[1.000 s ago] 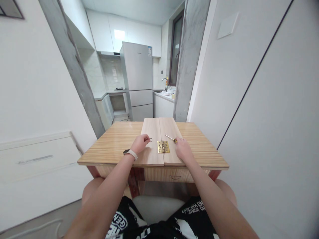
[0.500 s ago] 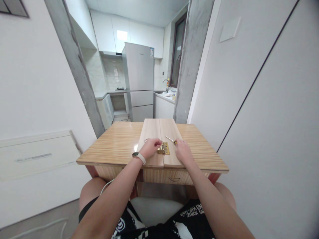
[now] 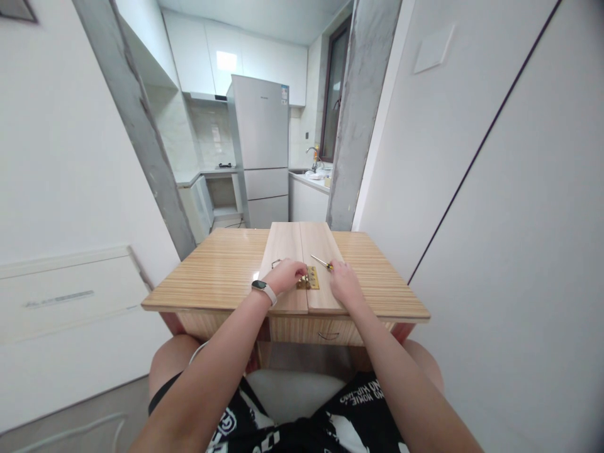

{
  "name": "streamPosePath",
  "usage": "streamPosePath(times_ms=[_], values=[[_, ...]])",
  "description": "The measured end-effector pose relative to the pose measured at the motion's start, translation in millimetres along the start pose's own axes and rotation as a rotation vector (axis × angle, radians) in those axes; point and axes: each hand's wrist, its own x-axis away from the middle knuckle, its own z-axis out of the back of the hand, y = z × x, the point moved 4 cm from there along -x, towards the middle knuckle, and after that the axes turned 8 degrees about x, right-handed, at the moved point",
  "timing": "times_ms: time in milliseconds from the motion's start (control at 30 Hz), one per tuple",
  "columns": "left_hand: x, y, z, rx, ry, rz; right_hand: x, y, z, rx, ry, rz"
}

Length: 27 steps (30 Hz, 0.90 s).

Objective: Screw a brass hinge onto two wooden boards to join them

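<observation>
Two pale wooden boards (image 3: pixel 284 242) lie side by side on the table, with a brass hinge (image 3: pixel 313 277) across the seam between them. My left hand (image 3: pixel 286 275), with a watch band on its wrist, rests over the left board. Its fingers pinch together at the hinge's left leaf, and whatever they hold is too small to make out. My right hand (image 3: pixel 346 283) is closed around a screwdriver (image 3: pixel 321 261), whose shaft points left and away from me above the right board. A small metal handle (image 3: pixel 276 263) shows partly behind my left hand.
The wood-grain table (image 3: pixel 202 277) has a drawer with a curved pull (image 3: pixel 328 336) at its front, above my knees. A wall (image 3: pixel 495 270) stands close on the right. Beyond the table are a fridge (image 3: pixel 264 138) and a sink counter (image 3: pixel 309 195).
The view has shifted slightly. My left fingers remain at the hinge, and its left leaf is now more covered by them. My right hand still grips the screwdriver in about the same place.
</observation>
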Motion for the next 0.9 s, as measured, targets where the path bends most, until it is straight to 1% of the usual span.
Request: streamPosePath(times_ms=[167,233,433,633,767,900], values=[[-6.5,4.0,0.3,-0.047,-0.044,0.022,-0.5,1.6,-1.7,-0.011,0.009,-0.001],[-7.0,4.2,0.3,-0.038,-0.042,0.045,-1.1,1.9,-3.3,-0.018,-0.002,0.000],[-0.4,1.5,-2.5,0.106,0.018,0.045,-2.8,-0.2,-5.9,-0.011,0.001,0.006],[9.0,-10.4,-12.7,0.286,0.111,0.076,-1.9,-1.4,-3.5,-0.050,0.001,-0.019],[10.8,-19.0,-20.3,0.370,0.145,0.061,-1.1,-1.5,-2.3,-0.066,-0.021,-0.003],[11.7,-24.4,-23.0,0.407,0.160,0.066,-1.3,-2.3,-1.3,-0.081,-0.053,0.005]])
